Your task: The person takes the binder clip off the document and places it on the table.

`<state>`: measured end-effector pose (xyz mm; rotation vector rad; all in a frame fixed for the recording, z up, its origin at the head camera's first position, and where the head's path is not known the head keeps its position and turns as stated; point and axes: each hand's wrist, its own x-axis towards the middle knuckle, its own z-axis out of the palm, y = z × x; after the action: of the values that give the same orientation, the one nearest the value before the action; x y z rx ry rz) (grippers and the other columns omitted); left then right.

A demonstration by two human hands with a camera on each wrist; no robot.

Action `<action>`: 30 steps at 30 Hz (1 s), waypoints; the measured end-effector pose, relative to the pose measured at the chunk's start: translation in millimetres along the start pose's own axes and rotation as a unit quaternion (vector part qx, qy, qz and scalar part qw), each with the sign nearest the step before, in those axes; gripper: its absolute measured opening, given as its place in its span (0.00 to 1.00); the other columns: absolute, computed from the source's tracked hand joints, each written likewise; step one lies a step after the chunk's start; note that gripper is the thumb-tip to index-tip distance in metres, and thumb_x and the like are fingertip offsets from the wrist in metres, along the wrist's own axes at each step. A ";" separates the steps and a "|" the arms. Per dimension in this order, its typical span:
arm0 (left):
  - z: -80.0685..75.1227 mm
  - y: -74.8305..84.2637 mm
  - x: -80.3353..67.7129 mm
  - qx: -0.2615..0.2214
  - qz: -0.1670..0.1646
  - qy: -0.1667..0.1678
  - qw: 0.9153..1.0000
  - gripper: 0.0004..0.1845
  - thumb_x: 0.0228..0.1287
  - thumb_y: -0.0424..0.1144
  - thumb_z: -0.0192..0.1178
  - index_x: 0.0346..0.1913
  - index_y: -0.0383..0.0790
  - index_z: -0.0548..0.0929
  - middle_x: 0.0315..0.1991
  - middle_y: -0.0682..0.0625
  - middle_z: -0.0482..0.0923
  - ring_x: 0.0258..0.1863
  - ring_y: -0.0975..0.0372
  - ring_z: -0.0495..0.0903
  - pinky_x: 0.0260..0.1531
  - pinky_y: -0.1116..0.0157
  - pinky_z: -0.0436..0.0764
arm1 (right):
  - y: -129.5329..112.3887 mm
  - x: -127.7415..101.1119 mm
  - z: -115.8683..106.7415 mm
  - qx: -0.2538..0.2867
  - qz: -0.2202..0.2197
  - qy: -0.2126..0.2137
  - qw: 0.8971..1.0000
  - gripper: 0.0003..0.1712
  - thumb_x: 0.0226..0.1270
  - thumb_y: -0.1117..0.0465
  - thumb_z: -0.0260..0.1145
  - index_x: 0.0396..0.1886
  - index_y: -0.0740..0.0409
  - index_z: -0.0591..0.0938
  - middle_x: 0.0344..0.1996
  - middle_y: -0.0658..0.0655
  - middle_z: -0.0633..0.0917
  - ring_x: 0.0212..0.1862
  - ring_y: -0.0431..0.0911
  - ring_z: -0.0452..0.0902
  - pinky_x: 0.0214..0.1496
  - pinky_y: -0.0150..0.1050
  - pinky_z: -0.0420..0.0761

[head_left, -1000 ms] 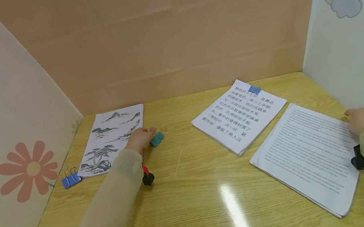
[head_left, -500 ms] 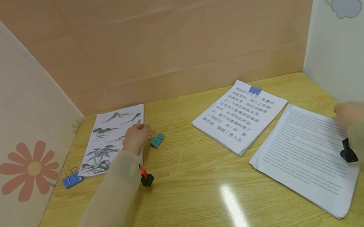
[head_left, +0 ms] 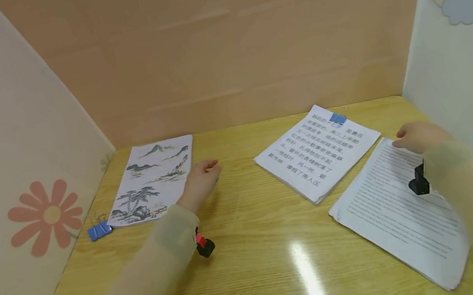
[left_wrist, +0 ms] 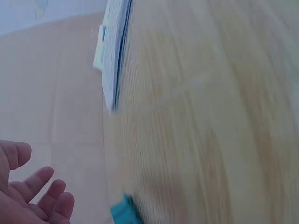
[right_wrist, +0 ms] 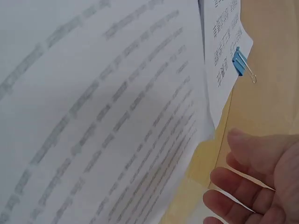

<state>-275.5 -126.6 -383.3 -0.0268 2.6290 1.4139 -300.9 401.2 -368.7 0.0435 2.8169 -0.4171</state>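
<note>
1. Looking down from the head: the left hand [head_left: 201,177] rests over a teal binder clip [head_left: 216,177] on the worktop [head_left: 259,249]; the right hand [head_left: 417,136] touches the loose text stack [head_left: 400,213] — unclipped, unlike the clipped Chinese stack [head_left: 318,151].
2. Left wrist: fingers [left_wrist: 32,196] relaxed, holding nothing, the clip [left_wrist: 125,211] just beside them.
3. Right wrist: fingers [right_wrist: 252,182] loose at the stack's [right_wrist: 93,116] corner — clipping, I judge, remains.

Teal binder clip [left_wrist: 125,212] behind left hand [head_left: 201,177]
</note>
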 end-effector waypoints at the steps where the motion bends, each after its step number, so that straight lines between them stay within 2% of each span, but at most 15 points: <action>1: 5.9 3.6 -0.9 0.008 0.008 -0.004 1.000 0.25 0.73 0.50 0.49 0.67 0.42 0.71 0.65 0.45 0.68 0.63 0.51 0.68 0.59 0.51 0.69 | -2.8 4.4 0.2 0.006 0.000 0.002 1.000 0.33 0.66 0.48 0.60 0.56 0.74 0.71 0.55 0.79 0.71 0.52 0.72 0.67 0.51 0.67 0.66; 8: 48.5 29.3 -5.0 0.059 0.049 -0.059 0.995 0.23 0.72 0.51 0.51 0.64 0.44 0.75 0.64 0.47 0.69 0.60 0.53 0.70 0.57 0.52 0.71 | -21.8 29.5 4.2 0.051 0.020 0.011 0.998 0.35 0.66 0.49 0.59 0.60 0.74 0.67 0.59 0.79 0.66 0.57 0.73 0.61 0.57 0.67 0.62; 10: 61.2 34.2 -2.4 0.073 0.060 -0.068 0.993 0.22 0.72 0.50 0.52 0.63 0.44 0.77 0.62 0.47 0.70 0.58 0.54 0.71 0.56 0.53 0.71 | -24.6 36.8 7.4 0.059 0.030 0.009 0.998 0.36 0.66 0.48 0.60 0.62 0.74 0.66 0.60 0.80 0.65 0.58 0.73 0.59 0.58 0.67 0.61; 14: 81.9 40.1 1.7 0.103 0.063 -0.078 0.990 0.21 0.71 0.51 0.53 0.60 0.46 0.79 0.59 0.49 0.73 0.52 0.57 0.72 0.53 0.57 0.72 | -27.2 52.9 16.2 0.072 0.053 -0.003 0.996 0.40 0.65 0.47 0.62 0.64 0.73 0.64 0.62 0.79 0.63 0.60 0.73 0.58 0.60 0.66 0.59; 17: 91.3 41.7 2.3 0.113 0.054 -0.087 0.988 0.21 0.70 0.51 0.54 0.59 0.47 0.80 0.58 0.50 0.74 0.51 0.58 0.72 0.52 0.57 0.71 | -29.3 62.5 22.6 0.075 0.068 -0.014 0.995 0.43 0.63 0.45 0.64 0.65 0.72 0.63 0.63 0.78 0.62 0.61 0.72 0.58 0.61 0.66 0.59; 22: 102.5 44.3 4.3 0.126 0.052 -0.102 0.985 0.21 0.70 0.51 0.54 0.60 0.48 0.79 0.61 0.51 0.73 0.62 0.56 0.68 0.61 0.54 0.66 | -31.5 70.2 27.0 0.064 0.074 -0.016 0.995 0.43 0.61 0.45 0.67 0.64 0.72 0.65 0.61 0.78 0.65 0.59 0.73 0.60 0.58 0.66 0.62; 25: 110.4 48.3 6.1 0.152 0.060 -0.117 0.980 0.22 0.70 0.53 0.54 0.61 0.50 0.79 0.63 0.52 0.72 0.65 0.57 0.66 0.64 0.55 0.63 | -34.3 71.4 26.1 0.055 0.078 -0.015 0.995 0.42 0.60 0.46 0.67 0.63 0.72 0.66 0.60 0.77 0.66 0.57 0.72 0.61 0.56 0.65 0.63; 30: 123.6 57.4 8.5 0.202 0.079 -0.139 0.966 0.23 0.69 0.54 0.55 0.63 0.52 0.77 0.63 0.55 0.72 0.63 0.61 0.68 0.63 0.59 0.63 | -41.9 74.3 24.9 0.071 0.097 -0.012 0.993 0.39 0.60 0.49 0.69 0.62 0.70 0.68 0.56 0.75 0.70 0.52 0.68 0.63 0.53 0.63 0.66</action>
<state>-273.1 8.4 -404.0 0.4057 2.6630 0.8180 -368.0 353.0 -401.5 0.3371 2.7212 -0.5658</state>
